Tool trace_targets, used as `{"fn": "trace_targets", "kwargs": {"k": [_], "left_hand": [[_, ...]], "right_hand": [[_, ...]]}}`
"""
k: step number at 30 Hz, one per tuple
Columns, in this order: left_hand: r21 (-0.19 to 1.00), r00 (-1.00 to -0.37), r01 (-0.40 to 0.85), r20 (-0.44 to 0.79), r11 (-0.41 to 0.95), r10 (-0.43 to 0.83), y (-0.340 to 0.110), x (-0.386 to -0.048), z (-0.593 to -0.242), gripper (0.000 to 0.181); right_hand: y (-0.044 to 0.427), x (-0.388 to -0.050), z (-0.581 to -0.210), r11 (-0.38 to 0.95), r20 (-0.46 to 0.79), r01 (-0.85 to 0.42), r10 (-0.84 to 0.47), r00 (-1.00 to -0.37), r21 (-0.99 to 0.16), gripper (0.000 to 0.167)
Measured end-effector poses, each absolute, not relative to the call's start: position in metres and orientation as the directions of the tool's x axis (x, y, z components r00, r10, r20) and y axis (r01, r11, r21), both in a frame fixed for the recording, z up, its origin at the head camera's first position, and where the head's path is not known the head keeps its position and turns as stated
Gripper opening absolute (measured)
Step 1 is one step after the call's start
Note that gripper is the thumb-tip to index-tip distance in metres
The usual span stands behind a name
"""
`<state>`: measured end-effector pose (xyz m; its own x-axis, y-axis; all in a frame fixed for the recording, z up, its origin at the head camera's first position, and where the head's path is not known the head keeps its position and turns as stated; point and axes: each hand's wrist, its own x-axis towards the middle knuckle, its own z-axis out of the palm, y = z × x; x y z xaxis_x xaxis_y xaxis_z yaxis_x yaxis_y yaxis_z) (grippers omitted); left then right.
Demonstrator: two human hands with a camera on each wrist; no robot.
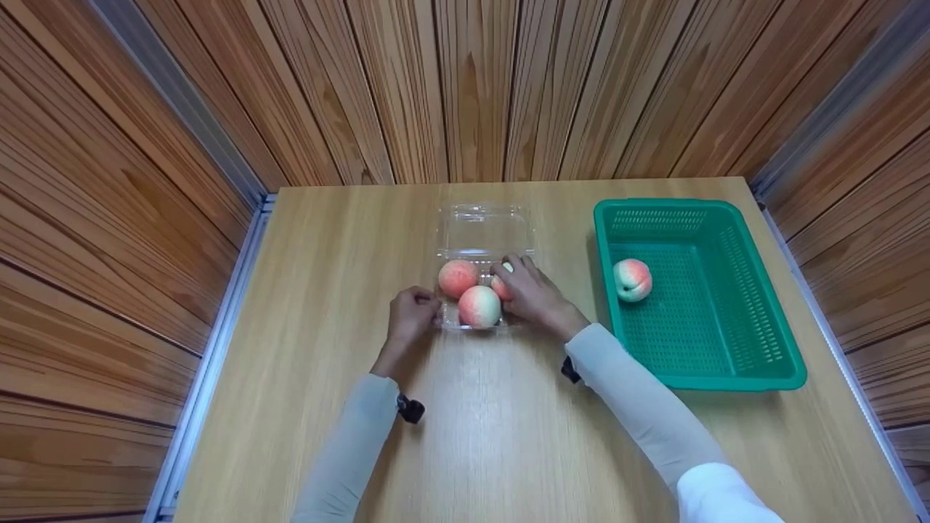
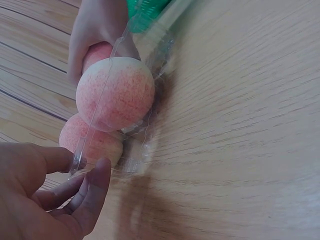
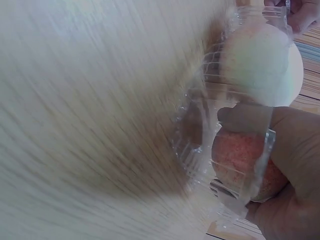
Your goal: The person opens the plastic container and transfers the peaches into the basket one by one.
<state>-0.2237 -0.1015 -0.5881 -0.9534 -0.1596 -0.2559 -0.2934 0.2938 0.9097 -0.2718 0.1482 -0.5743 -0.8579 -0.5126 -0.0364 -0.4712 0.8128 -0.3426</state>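
A clear plastic clamshell box (image 1: 485, 229) lies with its lid folded back on the table. Inside its base sit a reddish peach (image 1: 458, 279) at the back left and a pale-and-pink peach (image 1: 479, 307) at the front. My right hand (image 1: 536, 294) grips a third peach (image 3: 240, 155) within the box's right side, its fingers curled round the fruit. At the box's left edge, my left hand (image 1: 413, 315) pinches the plastic rim between thumb and fingers, as the left wrist view shows.
To the right stands a green plastic basket (image 1: 763, 312) with one peach (image 1: 632, 280) near its left wall. Wood-plank walls (image 1: 479, 87) rise behind and beside the table (image 1: 327, 254). Dark wrist cameras (image 1: 410, 409) sit below both hands.
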Motion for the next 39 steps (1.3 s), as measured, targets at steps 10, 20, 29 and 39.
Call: {"fn": "trace_targets", "kwargs": {"k": [10, 20, 29, 39], "left_hand": [[0.915, -0.949, -0.308, -0.276, 0.259, -0.154, -0.1, -0.223, -0.589, 0.009], [0.924, -0.963, -0.254, -0.217, 0.286, -0.157, -0.101, -0.221, -0.589, 0.008], [0.92, -0.962, -0.259, -0.219, 0.294, -0.163, -0.102, -0.221, -0.589, 0.007], [0.919, -0.961, -0.267, -0.23, 0.29, -0.155, -0.103, -0.221, -0.589, 0.009]], "right_hand": [[0.152, -0.271, -0.567, 0.804, -0.005, -0.489, -0.522, -0.853, -0.339, 0.056], [0.152, -0.27, -0.563, 0.803, 0.006, -0.505, -0.53, -0.848, -0.316, 0.059], [0.154, -0.268, -0.554, 0.796, 0.008, -0.501, -0.531, -0.848, -0.34, 0.062], [0.156, -0.269, -0.545, 0.793, 0.015, -0.506, -0.533, -0.846, -0.338, 0.064]]}}
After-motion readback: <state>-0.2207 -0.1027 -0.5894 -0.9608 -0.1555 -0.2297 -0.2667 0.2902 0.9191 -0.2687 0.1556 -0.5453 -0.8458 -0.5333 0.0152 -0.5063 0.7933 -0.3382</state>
